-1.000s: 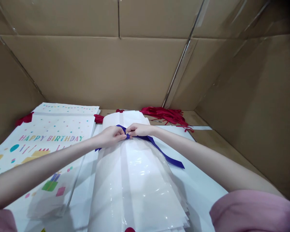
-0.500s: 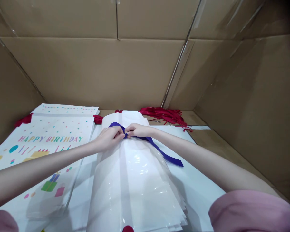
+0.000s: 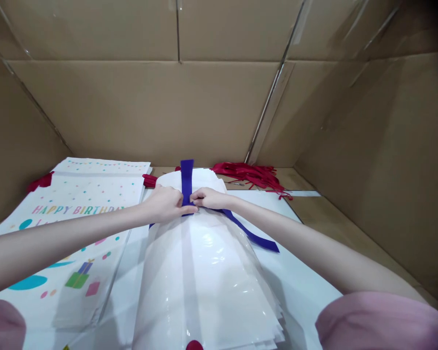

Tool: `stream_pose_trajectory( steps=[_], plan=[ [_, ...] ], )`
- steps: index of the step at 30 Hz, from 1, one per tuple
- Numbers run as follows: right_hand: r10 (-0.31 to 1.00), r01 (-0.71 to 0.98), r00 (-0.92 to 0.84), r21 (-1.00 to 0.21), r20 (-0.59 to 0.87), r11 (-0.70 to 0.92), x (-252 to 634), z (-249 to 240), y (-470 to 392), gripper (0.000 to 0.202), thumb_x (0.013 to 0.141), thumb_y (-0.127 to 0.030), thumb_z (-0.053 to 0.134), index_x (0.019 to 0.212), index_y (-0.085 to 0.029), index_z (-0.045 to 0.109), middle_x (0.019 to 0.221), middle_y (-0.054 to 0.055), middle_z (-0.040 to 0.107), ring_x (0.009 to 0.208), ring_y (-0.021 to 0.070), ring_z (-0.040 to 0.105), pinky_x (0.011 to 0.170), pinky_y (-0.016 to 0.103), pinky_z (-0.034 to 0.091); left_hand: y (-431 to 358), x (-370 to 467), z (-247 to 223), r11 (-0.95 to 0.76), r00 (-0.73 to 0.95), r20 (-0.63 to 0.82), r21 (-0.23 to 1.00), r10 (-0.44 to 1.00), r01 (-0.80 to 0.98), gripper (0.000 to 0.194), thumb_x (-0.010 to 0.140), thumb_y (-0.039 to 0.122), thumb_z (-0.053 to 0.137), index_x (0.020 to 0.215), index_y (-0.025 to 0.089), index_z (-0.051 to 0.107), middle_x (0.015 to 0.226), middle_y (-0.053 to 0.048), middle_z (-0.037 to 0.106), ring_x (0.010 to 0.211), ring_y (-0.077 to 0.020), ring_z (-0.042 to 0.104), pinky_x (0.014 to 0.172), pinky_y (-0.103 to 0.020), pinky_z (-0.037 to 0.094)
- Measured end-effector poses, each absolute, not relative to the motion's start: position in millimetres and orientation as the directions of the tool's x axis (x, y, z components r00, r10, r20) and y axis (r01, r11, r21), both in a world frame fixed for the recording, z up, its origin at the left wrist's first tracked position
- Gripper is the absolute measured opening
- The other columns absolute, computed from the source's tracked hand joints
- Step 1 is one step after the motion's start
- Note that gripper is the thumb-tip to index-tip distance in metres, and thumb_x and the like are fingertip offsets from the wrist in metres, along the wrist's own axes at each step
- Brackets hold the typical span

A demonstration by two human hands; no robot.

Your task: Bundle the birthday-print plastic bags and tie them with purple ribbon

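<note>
A folded stack of white, plastic-covered sheets [image 3: 211, 272] lies in the middle of the table. A purple ribbon [image 3: 187, 180] crosses its upper part; one end stands up between my hands, the other trails right down the stack's side. My left hand [image 3: 170, 203] is closed on the ribbon at the crossing, thumb pointing right. Just right of it, my right hand [image 3: 206, 198] pinches the ribbon at the same spot. Fingers partly hide the crossing.
Printed "HAPPY BIRTHDAY" bags [image 3: 91, 187] with red ribbon lie stacked at left. Loose red ribbons [image 3: 248, 175] are heaped behind, at centre right. A white tabletop [image 3: 295, 248] shows at right. Cardboard walls [image 3: 149, 107] rise at the back and sides.
The purple ribbon's left part, looped beside my left hand before, now stands upright with its end pointing away. My left hand has turned slightly, thumb extended; my right hand stays nearly in place.
</note>
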State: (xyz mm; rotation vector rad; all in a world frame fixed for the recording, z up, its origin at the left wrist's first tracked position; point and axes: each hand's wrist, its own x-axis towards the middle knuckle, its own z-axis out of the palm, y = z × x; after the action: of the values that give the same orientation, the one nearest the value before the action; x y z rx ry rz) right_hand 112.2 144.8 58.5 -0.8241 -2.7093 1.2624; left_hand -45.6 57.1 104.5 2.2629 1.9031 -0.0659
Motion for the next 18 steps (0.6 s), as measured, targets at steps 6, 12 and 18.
stream_pose_trajectory(
  steps=[6, 12, 18],
  plan=[
    [0.479, 0.458, -0.855, -0.723, -0.199, 0.518, 113, 61, 143, 0.019, 0.075, -0.014, 0.038, 0.075, -0.005, 0.055, 0.073, 0.0, 0.052, 0.063, -0.0006, 0.039, 0.062, 0.009, 0.028, 69, -38, 109, -0.265, 0.281, -0.203, 0.101, 0.938, 0.959, 0.018, 0.066, 0.03, 0.049, 0.068, 0.015, 0.058, 0.068, 0.001, 0.059, 0.059, -0.0054, 0.044, 0.055, -0.017, 0.023],
    [0.549, 0.504, -0.813, -0.708, -0.196, 0.495, 111, 57, 145, 0.022, 0.073, -0.015, 0.045, 0.086, -0.005, 0.06, 0.087, 0.002, 0.058, 0.068, 0.0008, 0.041, 0.063, 0.01, 0.03, 79, -6, 127, -0.389, 0.285, -0.374, -0.239, 0.882, 0.889, 0.026, 0.061, 0.017, 0.056, 0.086, 0.014, 0.064, 0.082, -0.009, 0.061, 0.074, -0.0157, 0.055, 0.064, -0.02, 0.033],
    [0.533, 0.493, -0.824, -0.708, -0.193, 0.506, 112, 53, 147, 0.022, 0.074, -0.016, 0.044, 0.084, -0.006, 0.06, 0.083, 0.001, 0.058, 0.067, 0.0008, 0.043, 0.064, 0.01, 0.029, 75, 1, 129, -0.345, 0.221, -0.399, -0.272, 0.89, 0.898, 0.015, 0.066, 0.022, 0.059, 0.074, 0.01, 0.065, 0.078, -0.011, 0.06, 0.078, -0.0171, 0.056, 0.071, -0.021, 0.035]
  ],
)
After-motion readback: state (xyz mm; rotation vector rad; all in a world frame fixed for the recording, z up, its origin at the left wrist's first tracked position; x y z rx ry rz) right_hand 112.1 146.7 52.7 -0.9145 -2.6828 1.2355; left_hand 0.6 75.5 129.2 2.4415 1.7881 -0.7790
